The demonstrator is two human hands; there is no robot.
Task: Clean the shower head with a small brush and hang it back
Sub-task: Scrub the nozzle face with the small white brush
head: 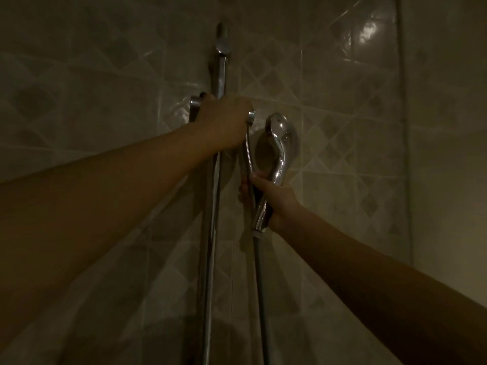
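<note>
Fingers of the right hand (274,200) were wrapped round the shower head (276,154) handle, at four o'clock from the bracket (196,108) gripped by the left hand (225,122); best, I judged, to steady that bracket while seating the handle.

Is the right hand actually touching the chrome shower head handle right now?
Touching. The head view shows the right hand wrapped around the handle of the chrome shower head, fingers curled across its front with no gap visible.
</note>
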